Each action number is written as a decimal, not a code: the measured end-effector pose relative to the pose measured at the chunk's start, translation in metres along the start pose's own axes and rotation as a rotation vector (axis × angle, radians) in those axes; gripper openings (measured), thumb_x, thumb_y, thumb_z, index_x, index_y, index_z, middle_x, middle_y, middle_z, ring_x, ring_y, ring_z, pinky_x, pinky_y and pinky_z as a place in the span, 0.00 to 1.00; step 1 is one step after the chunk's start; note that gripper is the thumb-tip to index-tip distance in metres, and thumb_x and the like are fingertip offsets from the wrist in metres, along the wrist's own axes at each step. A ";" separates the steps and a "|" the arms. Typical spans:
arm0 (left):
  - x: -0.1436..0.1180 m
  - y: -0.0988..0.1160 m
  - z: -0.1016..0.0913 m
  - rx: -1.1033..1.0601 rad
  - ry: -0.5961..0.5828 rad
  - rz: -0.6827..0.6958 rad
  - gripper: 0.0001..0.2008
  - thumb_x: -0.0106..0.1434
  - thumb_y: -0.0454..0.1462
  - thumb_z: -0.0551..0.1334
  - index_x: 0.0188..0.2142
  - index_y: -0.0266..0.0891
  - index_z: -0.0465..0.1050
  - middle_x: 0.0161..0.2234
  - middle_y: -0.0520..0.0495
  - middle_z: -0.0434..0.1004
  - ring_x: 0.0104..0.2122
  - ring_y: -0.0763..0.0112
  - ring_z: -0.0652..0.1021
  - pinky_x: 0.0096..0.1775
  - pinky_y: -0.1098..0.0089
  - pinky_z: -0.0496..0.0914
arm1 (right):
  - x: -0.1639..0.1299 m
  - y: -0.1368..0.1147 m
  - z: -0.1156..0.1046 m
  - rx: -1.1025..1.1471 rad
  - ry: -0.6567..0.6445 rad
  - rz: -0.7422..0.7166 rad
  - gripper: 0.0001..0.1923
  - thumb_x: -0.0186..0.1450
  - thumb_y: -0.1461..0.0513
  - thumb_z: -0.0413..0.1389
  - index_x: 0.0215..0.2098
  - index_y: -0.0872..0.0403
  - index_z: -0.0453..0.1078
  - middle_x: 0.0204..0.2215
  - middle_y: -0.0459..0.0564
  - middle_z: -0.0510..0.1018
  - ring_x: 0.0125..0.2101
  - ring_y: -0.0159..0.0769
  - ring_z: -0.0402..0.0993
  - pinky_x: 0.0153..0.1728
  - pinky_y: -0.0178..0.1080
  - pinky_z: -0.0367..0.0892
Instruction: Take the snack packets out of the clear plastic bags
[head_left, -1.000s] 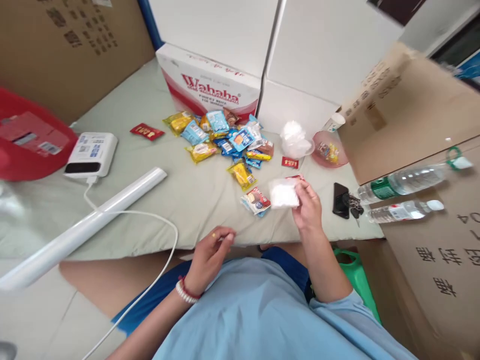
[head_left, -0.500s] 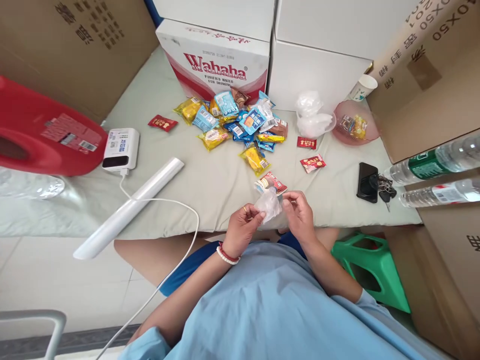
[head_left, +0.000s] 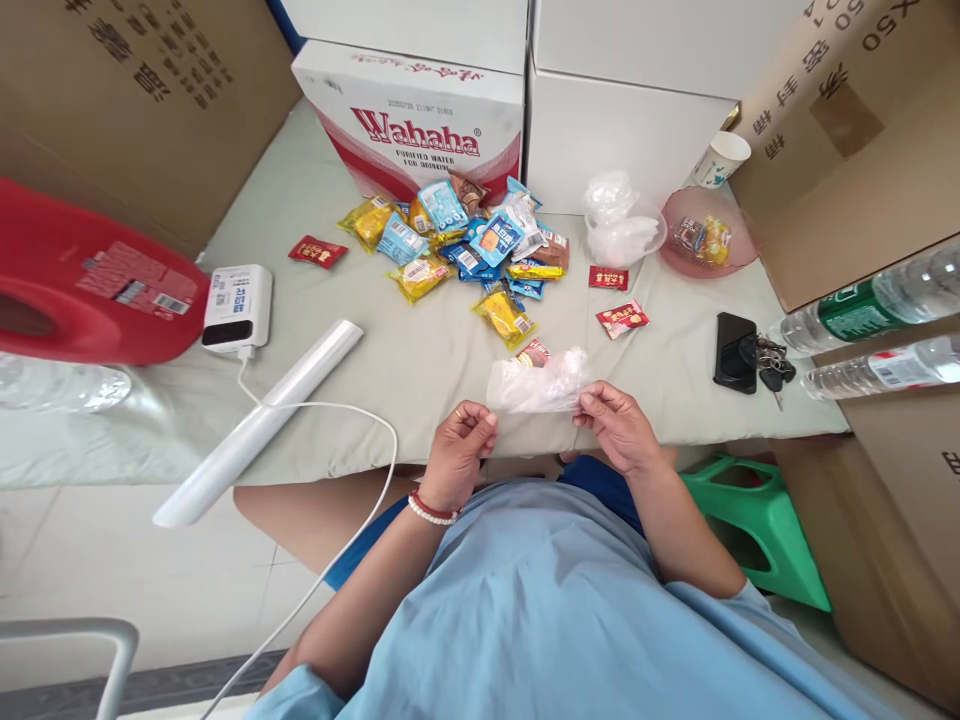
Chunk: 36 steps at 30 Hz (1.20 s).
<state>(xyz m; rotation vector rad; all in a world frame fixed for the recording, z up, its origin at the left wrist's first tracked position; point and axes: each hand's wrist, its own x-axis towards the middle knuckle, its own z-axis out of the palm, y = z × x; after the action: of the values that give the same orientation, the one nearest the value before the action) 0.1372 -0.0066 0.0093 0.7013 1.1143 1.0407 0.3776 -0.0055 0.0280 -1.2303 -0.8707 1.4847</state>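
Note:
Both hands hold one thin clear plastic bag (head_left: 538, 386) stretched between them just above the near edge of the cloth-covered table (head_left: 420, 370). My left hand (head_left: 459, 450) pinches its left end; my right hand (head_left: 617, 425) pinches its right end. Behind the bag lies a red and white snack packet (head_left: 532, 352), partly hidden by it. Farther back sits a pile of several yellow and blue snack packets (head_left: 465, 250).
A roll of plastic bags (head_left: 259, 420) and a white power bank (head_left: 238, 303) with its cable lie at left, by a red container (head_left: 90, 285). A pink bowl (head_left: 705, 245), crumpled bags (head_left: 619, 225), phone with keys (head_left: 739, 350), two water bottles (head_left: 874, 310) and cardboard boxes stand right and behind.
My right hand brought the bag down from over the table to my left hand. Both hands then pulled apart, stretching the bag out sideways.

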 end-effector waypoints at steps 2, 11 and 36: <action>-0.001 0.001 -0.003 0.061 0.045 0.065 0.18 0.57 0.48 0.72 0.34 0.40 0.68 0.29 0.54 0.70 0.25 0.78 0.68 0.27 0.75 0.63 | -0.002 0.002 -0.003 0.004 0.021 -0.034 0.17 0.58 0.47 0.70 0.31 0.49 0.75 0.30 0.45 0.75 0.32 0.34 0.71 0.37 0.38 0.71; -0.007 0.007 0.025 0.679 -0.110 0.661 0.18 0.62 0.50 0.69 0.46 0.43 0.75 0.52 0.39 0.76 0.56 0.53 0.73 0.59 0.50 0.67 | -0.020 -0.003 0.002 -0.265 -0.194 -0.102 0.15 0.66 0.48 0.63 0.34 0.50 0.77 0.40 0.49 0.81 0.39 0.40 0.77 0.37 0.40 0.73; -0.008 -0.002 0.007 0.298 0.031 0.115 0.24 0.62 0.58 0.65 0.26 0.41 0.66 0.21 0.57 0.60 0.23 0.75 0.59 0.27 0.72 0.57 | -0.003 0.000 0.024 -0.806 -0.292 -0.489 0.10 0.71 0.53 0.57 0.41 0.46 0.78 0.41 0.51 0.80 0.43 0.43 0.75 0.47 0.46 0.70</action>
<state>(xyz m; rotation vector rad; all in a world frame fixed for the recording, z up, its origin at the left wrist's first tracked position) 0.1437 -0.0146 0.0130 0.9982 1.2829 0.9944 0.3543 -0.0073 0.0343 -1.2198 -1.9357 0.9304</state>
